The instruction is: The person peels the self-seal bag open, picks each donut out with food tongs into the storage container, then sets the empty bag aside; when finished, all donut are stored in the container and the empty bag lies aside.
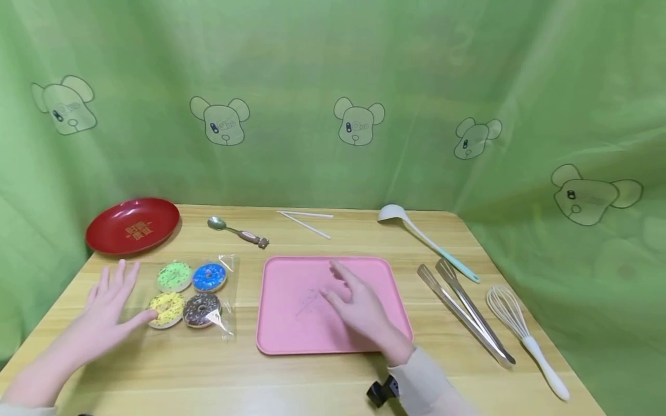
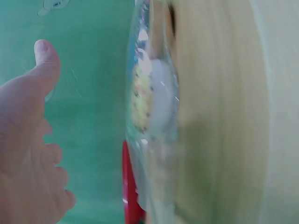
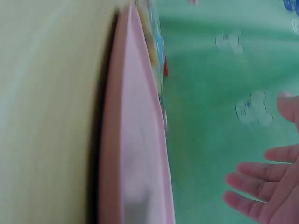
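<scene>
My left hand [image 1: 106, 312] hovers with spread fingers at the left side of a clear plastic bag [image 1: 232, 292]. Inside the bag lie a green donut [image 1: 171, 276], a blue donut [image 1: 209, 278], a yellow donut [image 1: 169, 310] and a chocolate-brown donut [image 1: 196, 309]; the left thumb overlaps the yellow one in the head view. Above a pink rectangular tray [image 1: 291, 306] is my right hand [image 1: 364, 306], its fingers loosely extended and holding nothing. Both wrist views show the hands raised above the bag [image 2: 140, 98] and the tray [image 3: 145, 121].
A red plate [image 1: 111, 231] stands at the back left, near a spoon [image 1: 234, 231]. Two white straws [image 1: 307, 225] lie behind the tray. Along the right are a ladle [image 1: 421, 234], metal tongs [image 1: 465, 315] and a whisk [image 1: 525, 338]. Green curtains [image 1: 291, 162] enclose the table.
</scene>
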